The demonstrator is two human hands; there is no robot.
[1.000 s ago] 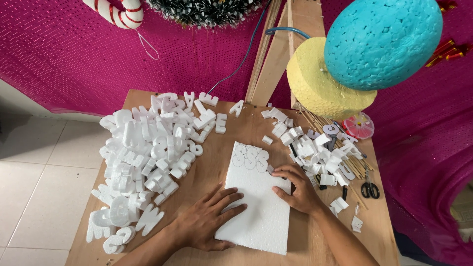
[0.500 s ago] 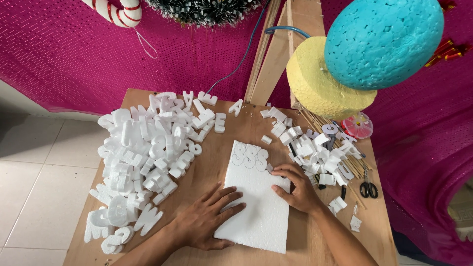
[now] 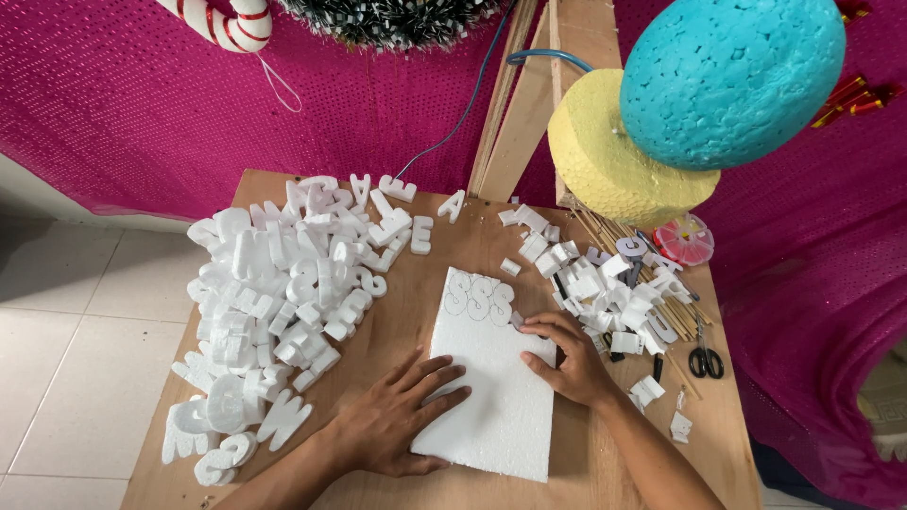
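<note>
Item, as I see it: left hand (image 3: 392,420) flat, fingers spread, pressing the foam sheet (image 3: 491,373), right hand (image 3: 565,354) curled at its right edge, grip unclear; letters (image 3: 274,293) heaped left, scraps (image 3: 605,293) and scissors (image 3: 704,354) right; risk, I judge, brittle foam snapping under uneven pressure.

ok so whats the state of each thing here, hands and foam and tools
left hand: flat, fingers spread on the foam sheet
right hand: curled at the sheet's right edge
foam sheet: flat on the table, outlines drawn at the top, uncut
scissors: lying closed
foam letters: cut out, piled
</note>
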